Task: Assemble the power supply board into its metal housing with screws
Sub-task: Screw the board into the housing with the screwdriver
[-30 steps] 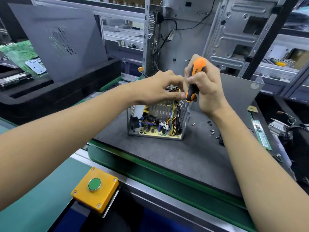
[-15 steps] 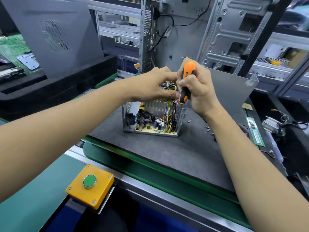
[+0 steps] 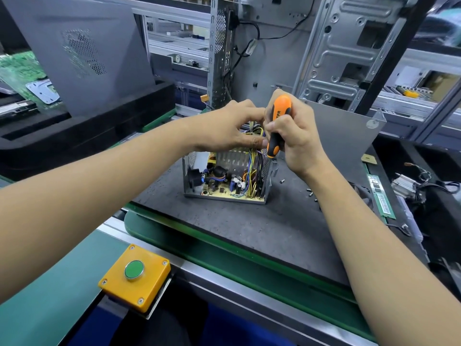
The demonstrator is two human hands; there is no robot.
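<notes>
The metal housing, with the power supply board seated inside, stands on the grey mat at centre. The screwdriver is gripped upright by the right hand, presumably over a screw at the housing's 3 o'clock wall. The wire bundle is pinched aside by the left hand, probably for access. Compared with a second earlier, both grips are unchanged; only the view is shifted.
</notes>
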